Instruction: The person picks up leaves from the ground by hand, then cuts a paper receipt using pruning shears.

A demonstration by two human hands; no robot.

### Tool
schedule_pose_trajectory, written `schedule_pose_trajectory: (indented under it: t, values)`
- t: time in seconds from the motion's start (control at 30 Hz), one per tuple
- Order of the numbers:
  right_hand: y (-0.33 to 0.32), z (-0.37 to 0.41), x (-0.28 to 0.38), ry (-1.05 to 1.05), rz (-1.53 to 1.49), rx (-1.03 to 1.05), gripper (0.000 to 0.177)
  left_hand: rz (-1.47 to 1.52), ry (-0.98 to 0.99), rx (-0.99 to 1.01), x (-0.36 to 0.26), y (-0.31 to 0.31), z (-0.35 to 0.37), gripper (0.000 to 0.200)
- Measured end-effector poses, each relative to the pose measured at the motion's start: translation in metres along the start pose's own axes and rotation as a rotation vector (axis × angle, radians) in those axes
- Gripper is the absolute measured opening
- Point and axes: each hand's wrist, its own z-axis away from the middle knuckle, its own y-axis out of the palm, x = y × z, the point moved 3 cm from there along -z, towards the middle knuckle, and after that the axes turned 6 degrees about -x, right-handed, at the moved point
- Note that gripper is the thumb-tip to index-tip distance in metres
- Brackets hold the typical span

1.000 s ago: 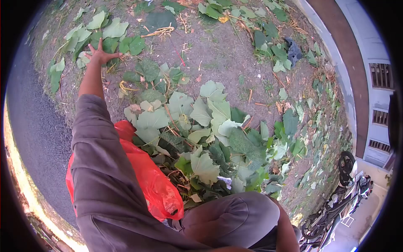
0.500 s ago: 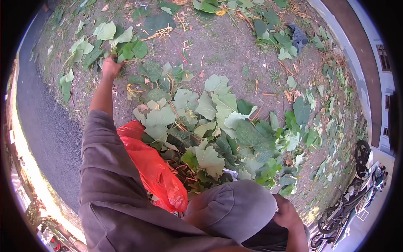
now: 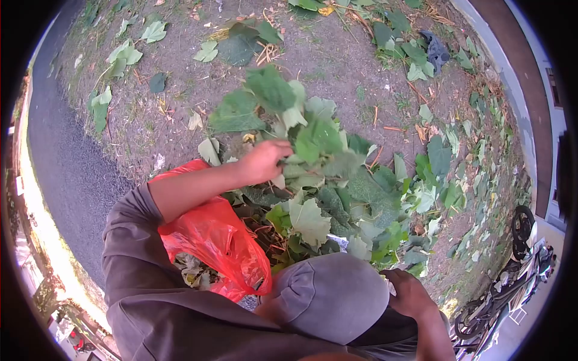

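My left hand (image 3: 265,162) is closed around a bunch of large green leaves (image 3: 280,108), held over a leaf pile (image 3: 361,198). The bunch is slightly blurred, and some of its stems are hidden by my fingers. Beneath my left forearm lies a crumpled red plastic bag (image 3: 211,234), its lower part gaping over dry litter. My right hand (image 3: 412,295) is beside a rounded shape in grey cloth (image 3: 343,295), fingers curled. Whatever its fingertips press on is hard to make out.
Scattered leaves and dry stalks (image 3: 265,53) cover the dirt ground. A dark cloth (image 3: 435,51) lies at upper right. Asphalt (image 3: 60,180) runs along the left. A motorcycle (image 3: 500,289) stands at lower right by a pale wall (image 3: 542,72).
My left hand has come back from the upper left toward the pile, bringing leaves lifted from the ground. The red bag is less covered by my arm. My right hand has moved slightly.
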Motion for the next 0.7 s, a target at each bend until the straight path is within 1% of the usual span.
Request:
schedule_pose_trajectory:
  t: [0.03,0.1,0.17,0.2,0.27,0.3,0.37,0.4,0.43,0.5,0.57,0.63,0.67,0.7]
  values:
    - [-0.002,0.000,0.000,0.003,0.003,-0.010,0.044,0.035,0.035,0.106,-0.021,0.019,-0.004,0.026]
    - [-0.002,0.001,0.002,-0.015,-0.013,-0.002,0.046,0.104,0.282,0.238,-0.045,0.065,-0.009,0.027]
    - [0.002,0.002,0.004,-0.044,-0.018,-0.026,0.046,0.159,0.376,0.382,-0.068,0.095,-0.018,0.030]
    - [0.000,0.003,0.003,-0.069,-0.012,-0.040,0.047,0.152,0.390,0.376,-0.077,0.106,-0.023,0.030]
    - [-0.001,0.007,0.001,-0.047,-0.003,-0.033,0.048,0.343,0.483,0.534,-0.092,0.130,-0.027,0.032]
    - [0.000,0.008,0.000,-0.040,-0.001,-0.012,0.048,0.341,0.487,0.540,-0.090,0.135,-0.033,0.032]
    - [0.004,0.011,-0.006,-0.043,-0.001,-0.029,0.048,0.361,0.413,0.636,-0.087,0.137,-0.049,0.034]
    - [0.004,0.014,-0.010,-0.039,0.005,-0.051,0.048,0.373,0.419,0.622,-0.082,0.133,-0.056,0.033]
    - [0.003,0.016,-0.014,-0.026,0.002,-0.059,0.048,0.435,0.383,0.635,-0.084,0.119,-0.067,0.034]
    - [0.004,0.019,-0.021,-0.003,-0.012,-0.053,0.047,0.417,0.388,0.576,-0.085,0.081,-0.089,0.035]
    - [0.005,0.021,-0.028,0.023,-0.029,-0.055,0.047,0.333,0.108,0.516,-0.086,0.033,-0.115,0.039]
    - [0.003,0.023,-0.035,0.042,-0.036,-0.060,0.047,0.337,-0.041,0.167,-0.066,-0.009,-0.142,0.040]
    - [0.002,0.023,-0.038,0.035,-0.033,-0.072,0.047,0.086,-0.026,-0.130,-0.048,-0.033,-0.155,0.040]
    - [0.000,0.023,-0.040,0.026,-0.030,-0.082,0.047,-0.028,-0.118,-0.329,-0.022,-0.051,-0.170,0.046]
